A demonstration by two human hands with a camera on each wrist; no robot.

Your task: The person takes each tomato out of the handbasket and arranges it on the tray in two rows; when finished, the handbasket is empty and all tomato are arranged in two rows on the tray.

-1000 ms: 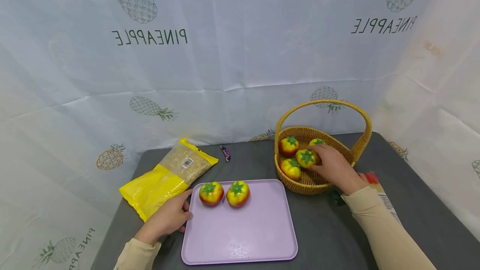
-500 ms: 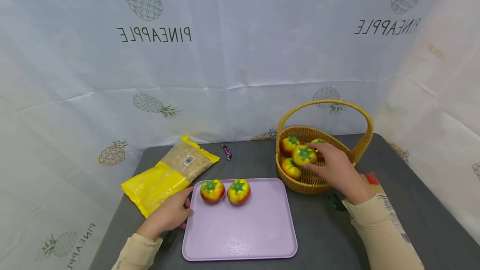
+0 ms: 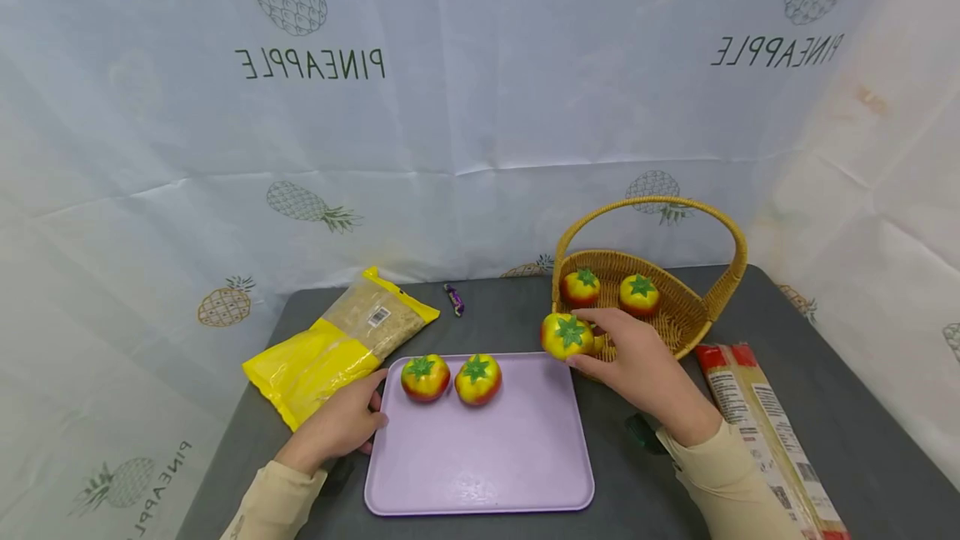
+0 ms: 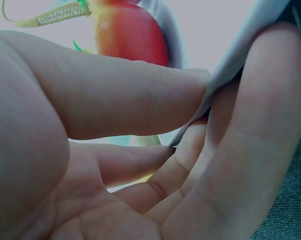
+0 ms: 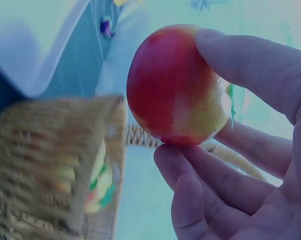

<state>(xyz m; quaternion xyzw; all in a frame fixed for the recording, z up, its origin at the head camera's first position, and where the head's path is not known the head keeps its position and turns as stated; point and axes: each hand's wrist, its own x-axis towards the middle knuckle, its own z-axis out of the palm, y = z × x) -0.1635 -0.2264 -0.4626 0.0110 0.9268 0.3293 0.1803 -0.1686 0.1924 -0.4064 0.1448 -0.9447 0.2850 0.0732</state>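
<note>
R hand (image 3: 637, 361) holds tomato (image 3: 567, 335) | L hand (image 3: 341, 427) grips tray (image 3: 480, 473)

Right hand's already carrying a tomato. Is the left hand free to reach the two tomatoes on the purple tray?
Probably yes. The left hand pinches the purple tray's left edge, and the nearer tomato sits just beyond its fingertips with nothing between. It would have to let go of the tray first.

Two tomatoes (image 3: 450, 378) sit at the back of the tray (image 3: 480, 465); the basket (image 3: 678, 315) stands right of it holding two more, perhaps a third hidden; a bag (image 3: 337, 352) lies left.
</note>
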